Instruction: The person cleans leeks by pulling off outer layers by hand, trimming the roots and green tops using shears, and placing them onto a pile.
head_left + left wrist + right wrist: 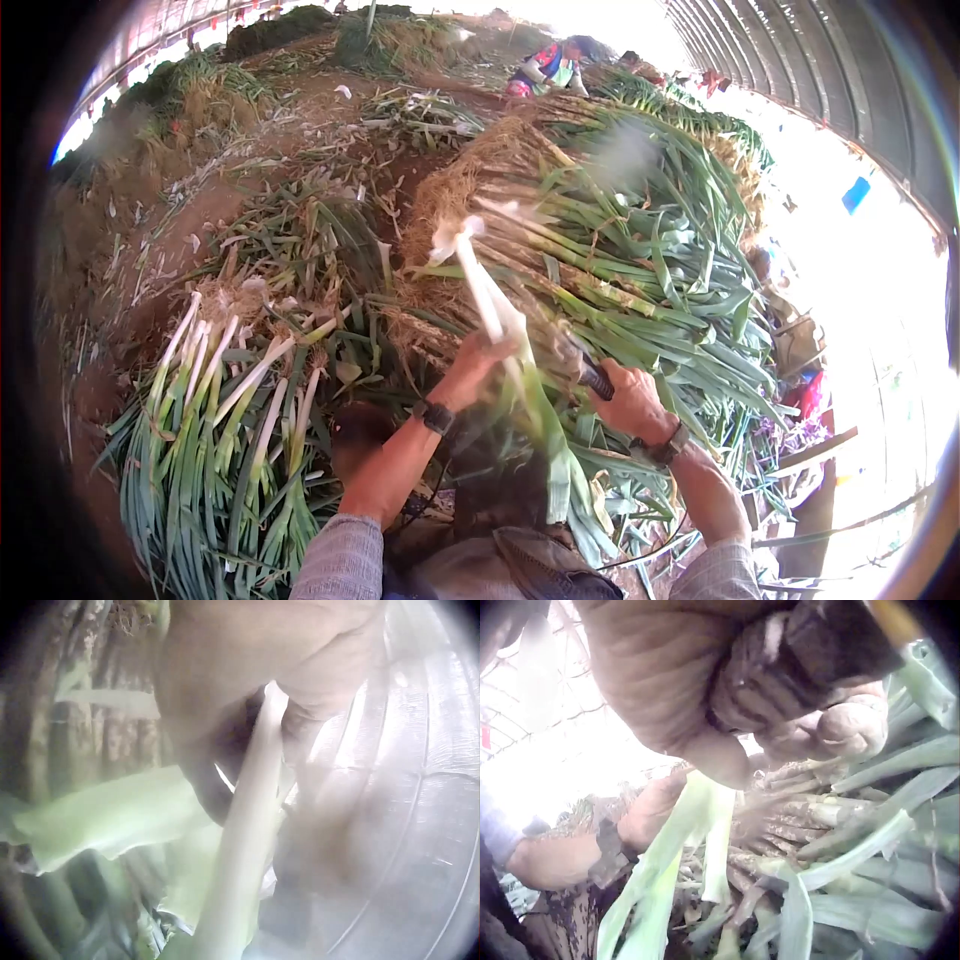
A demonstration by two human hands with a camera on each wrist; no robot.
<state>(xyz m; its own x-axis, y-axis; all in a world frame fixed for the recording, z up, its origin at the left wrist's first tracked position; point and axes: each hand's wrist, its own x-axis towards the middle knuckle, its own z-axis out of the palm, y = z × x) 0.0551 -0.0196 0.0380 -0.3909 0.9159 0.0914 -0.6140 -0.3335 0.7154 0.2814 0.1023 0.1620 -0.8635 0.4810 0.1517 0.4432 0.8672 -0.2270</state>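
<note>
Beneath a ribbed, curved roof, a worker's left hand, its forearm reaching up from 7 o'clock, grips a leek at center, white end toward 11 o'clock, leaves trailing toward 5. The right hand, forearm angled in from 4 o'clock, curls its fingers round a dark tool handle. Heaped leeks sprawl at 2 o'clock; paler-stemmed leeks lie at 8.
</note>
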